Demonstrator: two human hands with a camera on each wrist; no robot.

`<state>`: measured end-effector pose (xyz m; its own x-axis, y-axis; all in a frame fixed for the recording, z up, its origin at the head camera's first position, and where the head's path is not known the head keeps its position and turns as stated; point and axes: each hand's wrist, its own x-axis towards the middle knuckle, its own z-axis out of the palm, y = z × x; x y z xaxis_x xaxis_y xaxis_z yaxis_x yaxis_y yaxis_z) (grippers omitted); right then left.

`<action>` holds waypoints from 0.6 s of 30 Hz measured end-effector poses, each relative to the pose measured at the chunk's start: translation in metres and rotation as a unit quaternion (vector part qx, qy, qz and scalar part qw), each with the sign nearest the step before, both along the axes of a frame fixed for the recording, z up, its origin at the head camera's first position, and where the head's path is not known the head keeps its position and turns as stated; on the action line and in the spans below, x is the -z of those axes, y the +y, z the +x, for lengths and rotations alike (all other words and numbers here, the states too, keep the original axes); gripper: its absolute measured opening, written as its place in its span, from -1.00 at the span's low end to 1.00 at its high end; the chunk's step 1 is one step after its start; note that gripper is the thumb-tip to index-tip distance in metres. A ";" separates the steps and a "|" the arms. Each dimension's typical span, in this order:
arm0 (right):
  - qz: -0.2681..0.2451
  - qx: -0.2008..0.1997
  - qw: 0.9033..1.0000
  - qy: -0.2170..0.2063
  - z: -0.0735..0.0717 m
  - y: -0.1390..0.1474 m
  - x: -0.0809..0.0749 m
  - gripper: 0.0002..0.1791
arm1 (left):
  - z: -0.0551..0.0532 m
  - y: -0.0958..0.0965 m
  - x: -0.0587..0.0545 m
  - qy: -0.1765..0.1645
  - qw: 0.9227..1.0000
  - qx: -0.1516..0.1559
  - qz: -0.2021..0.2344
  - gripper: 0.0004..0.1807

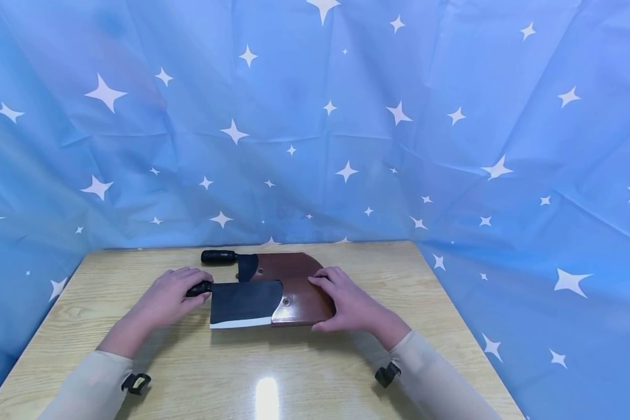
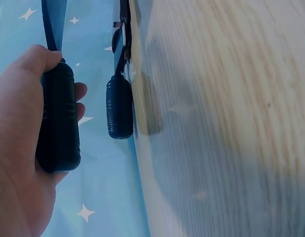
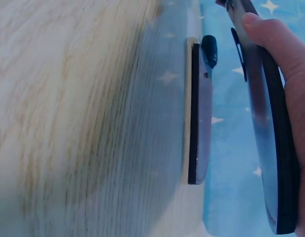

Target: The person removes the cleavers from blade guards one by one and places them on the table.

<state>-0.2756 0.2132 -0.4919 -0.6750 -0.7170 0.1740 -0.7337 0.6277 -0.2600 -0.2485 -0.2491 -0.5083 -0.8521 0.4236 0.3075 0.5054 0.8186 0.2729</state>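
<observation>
My left hand (image 1: 168,298) grips the black handle (image 2: 59,121) of a cleaver. The cleaver's dark, wide blade (image 1: 245,303) has a pale cutting edge facing me, and its far part is hidden inside a brown leather sheath (image 1: 303,304). At the sheath's right end, my right hand (image 1: 353,303) holds it with the thumb on the near side and fingers on the far side. Both wrist views show the cleaver and sheath raised off the table. Behind them lies a second cleaver in a brown sheath (image 1: 289,263), its black handle (image 2: 119,106) pointing left.
The light wood table (image 1: 399,361) spreads under both hands. A blue cloth with white stars (image 1: 294,116) hangs behind the table and along its sides. Black straps (image 1: 136,383) sit on both sleeves, and a bright light reflection shows near the front.
</observation>
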 end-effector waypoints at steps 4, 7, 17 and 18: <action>-0.002 -0.002 1.000 -0.001 -0.001 0.002 -0.001 0.23 | -0.001 -0.003 0.001 0.002 1.000 0.001 0.004 -0.65; -0.002 -0.002 1.000 -0.002 -0.001 0.002 -0.001 0.24 | -0.001 -0.004 0.001 0.000 1.000 0.000 0.006 -0.65; -0.002 -0.011 1.000 0.011 -0.005 0.001 0.001 0.23 | 0.000 -0.008 -0.002 -0.002 1.000 0.003 0.009 -0.62; -0.002 -0.012 1.000 0.011 -0.005 0.001 0.001 0.23 | 0.000 -0.008 -0.002 -0.002 1.000 0.004 0.010 -0.63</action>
<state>-0.2804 0.2142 -0.4930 -0.6542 -0.7315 0.1921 -0.7537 0.6094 -0.2460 -0.2489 -0.2568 -0.5065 -0.8504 0.4237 0.3120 0.5100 0.8096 0.2906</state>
